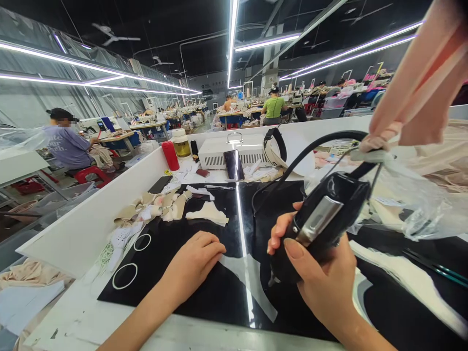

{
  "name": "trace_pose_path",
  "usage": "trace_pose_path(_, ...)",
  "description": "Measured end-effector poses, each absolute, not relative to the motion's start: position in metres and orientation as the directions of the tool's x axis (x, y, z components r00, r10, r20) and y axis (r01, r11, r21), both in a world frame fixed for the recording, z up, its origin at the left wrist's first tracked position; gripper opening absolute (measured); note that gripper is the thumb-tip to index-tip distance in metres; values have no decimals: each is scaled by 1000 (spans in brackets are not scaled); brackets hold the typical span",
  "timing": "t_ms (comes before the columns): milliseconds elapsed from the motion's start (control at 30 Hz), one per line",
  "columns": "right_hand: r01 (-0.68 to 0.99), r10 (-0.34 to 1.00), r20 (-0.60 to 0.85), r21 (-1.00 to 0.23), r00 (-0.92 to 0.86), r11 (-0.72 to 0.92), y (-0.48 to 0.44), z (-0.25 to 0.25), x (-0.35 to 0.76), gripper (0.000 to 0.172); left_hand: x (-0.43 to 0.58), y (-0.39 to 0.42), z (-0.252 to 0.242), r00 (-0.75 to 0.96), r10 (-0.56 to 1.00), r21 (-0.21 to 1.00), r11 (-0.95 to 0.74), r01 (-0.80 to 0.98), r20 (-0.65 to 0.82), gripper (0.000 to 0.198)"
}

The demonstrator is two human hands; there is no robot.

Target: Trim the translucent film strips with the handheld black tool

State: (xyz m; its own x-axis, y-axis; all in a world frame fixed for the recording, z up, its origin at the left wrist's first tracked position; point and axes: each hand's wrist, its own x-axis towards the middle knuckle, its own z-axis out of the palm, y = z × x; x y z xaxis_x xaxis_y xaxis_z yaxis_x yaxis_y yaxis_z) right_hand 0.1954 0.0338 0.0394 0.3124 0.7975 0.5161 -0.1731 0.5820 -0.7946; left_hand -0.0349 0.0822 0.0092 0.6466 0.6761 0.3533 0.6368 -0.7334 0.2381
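The handheld tool (pixel 337 225) is glossy black plastic, its inset plate (pixel 321 219) shiny metal. The black sheet (pixel 163 243) is mirror-smooth, the translucent piece (pixel 259 285) duller. The pink cloth (pixel 420 73) looks matt, the clear bag (pixel 431 207) crinkled plastic.

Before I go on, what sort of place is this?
Probably a garment workshop: people seated at worktables in the background, cloth pieces on the black mat, and pink cloth at upper right.
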Motion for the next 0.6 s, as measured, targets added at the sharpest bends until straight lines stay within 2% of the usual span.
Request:
trace_pose_path(167, -148, 788, 526, -794, 321, 590, 40, 41, 194, 21, -24, 75, 1, 698, 647, 229, -762, 606, 306, 12)
trace_pose_path(333, -121, 774, 545, -787, 322, 604, 45, 41, 192, 25, -29, 91, -3, 705, 626, 162, -774, 612, 333, 18)
trace_pose_path(467, -107, 766, 551, -785, 332, 611, 50, 40, 190, 25, -27, 90, -2, 647, 655, 135, -736, 663, 391, 22)
trace_pose_path(533, -110, 761, 555, -779, 336, 617, 52, 40, 189, 24, -21, 83, 1, 613, 675, 194, -721, 665, 411, 20)
trace_pose_path(600, -124, 760, 554, -775, 340, 620, 54, 40, 188, 25, -12, 74, 5, 591, 701, 315, -710, 630, 399, 18)
